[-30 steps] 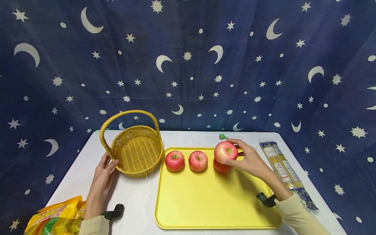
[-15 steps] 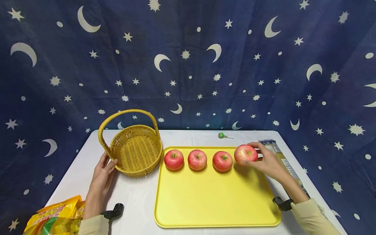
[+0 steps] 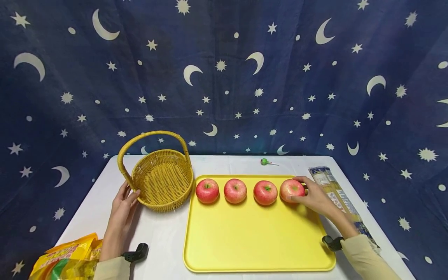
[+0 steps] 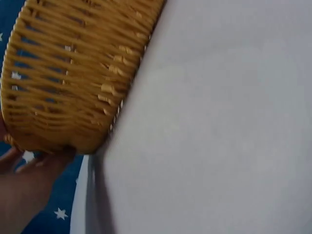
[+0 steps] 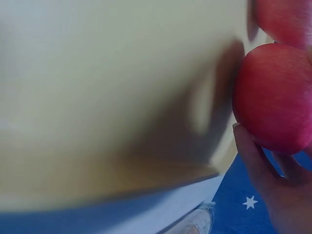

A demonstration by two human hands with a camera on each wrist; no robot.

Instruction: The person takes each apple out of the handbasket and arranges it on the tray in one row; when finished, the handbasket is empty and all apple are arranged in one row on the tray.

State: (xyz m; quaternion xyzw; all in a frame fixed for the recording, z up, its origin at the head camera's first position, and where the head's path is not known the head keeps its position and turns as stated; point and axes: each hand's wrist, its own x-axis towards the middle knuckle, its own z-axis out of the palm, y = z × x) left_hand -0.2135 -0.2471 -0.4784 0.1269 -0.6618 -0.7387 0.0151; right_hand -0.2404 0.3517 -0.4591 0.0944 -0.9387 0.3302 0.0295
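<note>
On the yellow tray (image 3: 259, 237), my right hand (image 3: 313, 197) grips a red apple (image 3: 290, 189) from its right side, at the right end of a row. Left of it sit other apples: one close beside it (image 3: 265, 193), one in the middle (image 3: 235, 191) and one at the left end (image 3: 207, 190). The right wrist view shows thumb and fingers around the held apple (image 5: 270, 97). My left hand (image 3: 121, 210) holds the left side of a wicker basket (image 3: 164, 182), which has a tall handle and nothing inside. Woven basket wall (image 4: 73, 73) fills much of the left wrist view.
A green lollipop (image 3: 264, 161) lies behind the tray on the white table (image 3: 161, 245). Clear packs with yellowish contents (image 3: 336, 192) lie along the right edge, partly behind my right arm. Yellow snack bags (image 3: 68, 256) are at the front left. A starry cloth (image 3: 224, 97) hangs behind.
My right hand has carried its apple rightward from above the third apple and down to the tray at the row's right end. The left hand and basket have stayed put.
</note>
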